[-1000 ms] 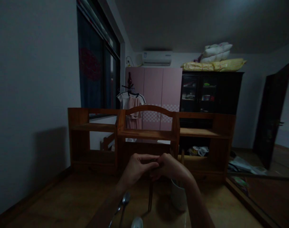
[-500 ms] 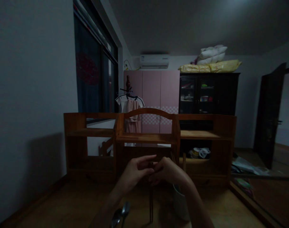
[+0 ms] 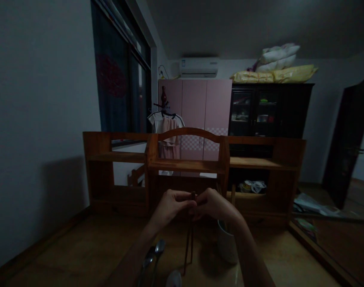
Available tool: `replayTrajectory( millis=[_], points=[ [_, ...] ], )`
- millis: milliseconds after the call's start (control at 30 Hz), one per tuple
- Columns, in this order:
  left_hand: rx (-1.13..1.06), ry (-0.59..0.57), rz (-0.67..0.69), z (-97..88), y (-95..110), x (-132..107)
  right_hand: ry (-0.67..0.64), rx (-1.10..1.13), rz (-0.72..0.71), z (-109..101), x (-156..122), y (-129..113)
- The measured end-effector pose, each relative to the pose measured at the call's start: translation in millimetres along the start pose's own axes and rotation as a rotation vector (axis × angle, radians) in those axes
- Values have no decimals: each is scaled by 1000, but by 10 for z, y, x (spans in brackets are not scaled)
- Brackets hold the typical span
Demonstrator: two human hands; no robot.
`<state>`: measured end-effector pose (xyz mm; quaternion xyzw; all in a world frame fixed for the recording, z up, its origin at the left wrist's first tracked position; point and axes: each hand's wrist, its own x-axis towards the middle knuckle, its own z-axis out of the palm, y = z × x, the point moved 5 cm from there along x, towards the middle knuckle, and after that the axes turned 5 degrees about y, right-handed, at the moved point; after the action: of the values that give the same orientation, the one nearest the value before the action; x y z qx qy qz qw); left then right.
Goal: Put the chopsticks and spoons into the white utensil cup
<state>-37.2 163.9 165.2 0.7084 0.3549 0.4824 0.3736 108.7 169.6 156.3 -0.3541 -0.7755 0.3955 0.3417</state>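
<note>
A pair of dark chopsticks [image 3: 189,245] stands nearly upright over the desk, their top ends pinched between both hands. My left hand [image 3: 173,205] closes thumb and fingers on the tops from the left. From the right, my right hand [image 3: 210,203] grips them just below, its fingertips partly hidden. The lower ends spread slightly apart near the desk surface. Beside my right forearm is a pale cup [image 3: 227,243] with more sticks [image 3: 233,195] standing in it. Two metal spoons [image 3: 159,247] lie by my left forearm, and a pale rounded object [image 3: 174,279] shows at the bottom edge.
A wooden desk [image 3: 65,243] carries a shelf unit [image 3: 187,165] along its back. A bundle with a plastic bag [image 3: 255,186] sits on the right shelf. A white wall [image 3: 44,119] borders the left side. Behind stand a pink wardrobe [image 3: 193,103] and a dark cabinet [image 3: 295,107].
The view has tilted down and shifted slightly. Both hands have drawn together at the chopstick tops, left fingers closing onto them. The chopsticks' lower ends have spread apart.
</note>
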Motion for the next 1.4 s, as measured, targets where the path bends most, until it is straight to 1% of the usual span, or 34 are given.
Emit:
replayTrajectory(
  millis=[100,167,267,333,533,700,767,833,867,967,1000,1033,1100,1133,1167,1200,1233,1300,1400],
  points=[
    [29,-6,13,0,-49,13,-19,-30,-19,-11,-21,-30],
    [20,13,20,2,-63,20,-31,-22,-32,-14,-31,-50],
    [1,44,38,12,-44,19,-15,-11,-51,-33,-44,-72],
    [-11,42,48,26,-19,14,6,-24,-62,-51,-57,-87],
    [-81,-31,37,81,-23,4,89,-175,-16,-91,-108,-116],
    [-92,-11,0,79,-79,12,98,-259,-47,-53,-83,-149],
    [-82,-10,5,85,-77,19,100,-278,-58,-81,-107,-205],
    [-76,-22,10,98,-79,27,138,-277,-70,-199,-212,-314],
    [-74,-26,10,101,-89,32,185,-269,-80,-301,-304,-389],
    [-81,-18,-5,89,-158,60,391,-189,-126,-712,-735,-637],
    [-94,-11,-9,79,-188,73,501,-184,-143,-868,-915,-709],
    [-106,-6,-12,68,-220,86,643,-210,-149,-1023,-1104,-766],
    [-121,-9,-22,49,-288,112,894,-306,-109,-1264,-1440,-816],
    [-119,-17,-30,42,-323,123,999,-347,-82,-1348,-1568,-813],
    [-108,-26,-39,34,-358,133,1044,-391,-41,-1401,-1643,-788],
    [-91,-33,-49,26,-395,142,1063,-431,-1,-1436,-1677,-750],
    [-72,-36,-58,16,-430,149,1053,-464,43,-1459,-1671,-698],
    [-33,-34,-73,-7,-494,162,994,-489,115,-1487,-1586,-570],
    [4,-32,-91,-35,-557,176,884,-408,190,-1529,-1405,-332]
  ],
)
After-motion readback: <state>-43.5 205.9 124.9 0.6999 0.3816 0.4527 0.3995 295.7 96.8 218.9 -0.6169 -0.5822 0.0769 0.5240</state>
